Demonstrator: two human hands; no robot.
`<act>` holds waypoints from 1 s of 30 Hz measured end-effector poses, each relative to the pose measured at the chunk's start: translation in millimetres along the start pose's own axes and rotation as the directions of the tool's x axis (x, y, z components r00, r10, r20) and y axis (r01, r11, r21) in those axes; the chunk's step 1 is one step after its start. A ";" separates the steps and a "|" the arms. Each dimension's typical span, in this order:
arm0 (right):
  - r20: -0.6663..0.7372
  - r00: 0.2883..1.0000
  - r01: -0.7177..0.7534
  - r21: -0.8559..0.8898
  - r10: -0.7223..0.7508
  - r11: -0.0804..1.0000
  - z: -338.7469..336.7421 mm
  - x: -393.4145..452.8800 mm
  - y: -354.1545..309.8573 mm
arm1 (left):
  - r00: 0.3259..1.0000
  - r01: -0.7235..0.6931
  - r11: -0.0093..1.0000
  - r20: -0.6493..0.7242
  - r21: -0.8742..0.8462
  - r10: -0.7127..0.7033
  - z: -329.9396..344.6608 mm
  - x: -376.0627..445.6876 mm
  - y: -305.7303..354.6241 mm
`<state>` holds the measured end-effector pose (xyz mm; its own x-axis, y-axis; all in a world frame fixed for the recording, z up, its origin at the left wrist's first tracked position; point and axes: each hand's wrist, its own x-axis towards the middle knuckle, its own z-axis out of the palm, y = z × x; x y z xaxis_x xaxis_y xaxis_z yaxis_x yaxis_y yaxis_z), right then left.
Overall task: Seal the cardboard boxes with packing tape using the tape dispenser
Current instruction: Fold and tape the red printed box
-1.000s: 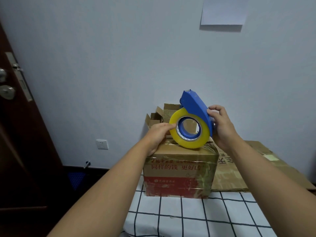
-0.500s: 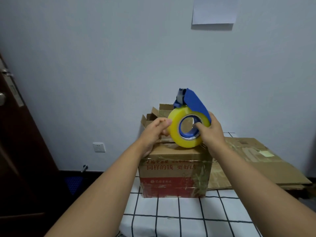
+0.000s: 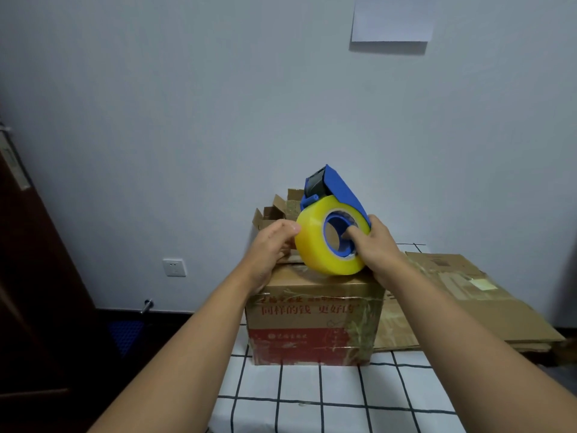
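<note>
A blue tape dispenser carrying a thick yellow tape roll is held just above a closed cardboard box with red print. My right hand grips the dispenser, thumb hooked into the blue core of the roll. My left hand touches the roll's left edge with thumb and fingertips. The cutter end points up and away from me. A second box with open flaps stands behind, mostly hidden.
Flattened cardboard sheets lie to the right of the box on a white cloth with a black grid. A dark door stands at the left. A wall socket and a sheet of paper are on the wall.
My right hand has shifted from the dispenser's back to a grip with the thumb inside the core. The dispenser has tilted so the cutter shows, and it has come lower over the box.
</note>
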<state>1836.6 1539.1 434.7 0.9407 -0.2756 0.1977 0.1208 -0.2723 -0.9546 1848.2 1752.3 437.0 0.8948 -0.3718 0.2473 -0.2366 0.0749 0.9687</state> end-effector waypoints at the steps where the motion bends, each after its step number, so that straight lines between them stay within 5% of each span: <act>1: 0.001 1.000 -0.003 -0.005 0.003 1.000 -0.2 0.4 0.3 | 1.000 -0.012 1.000 -0.003 0.009 0.012 1.4 -0.8 0.8; 12: 0.018 1.000 0.011 0.013 -0.011 1.000 -2.8 -2.4 -1.1 | 0.961 -0.118 0.980 -0.230 0.160 0.153 8.8 14.1 35.5; 20: -0.010 0.999 0.036 -0.024 -0.036 0.999 -2.3 -4.6 -1.0 | 0.993 -0.091 0.894 -0.026 0.440 0.114 16.5 44.2 76.4; 30: 0.006 0.999 0.040 -0.024 -0.040 0.999 -3.8 -2.6 0.0 | 0.955 -0.182 0.870 -0.128 0.458 0.267 14.5 37.6 80.1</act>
<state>1833.0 1536.3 435.0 0.9370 -0.2588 0.2347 0.1511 -0.3053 -0.9402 1857.4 1731.0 523.6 0.8400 -0.2165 0.4976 -0.5420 -0.2913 0.7883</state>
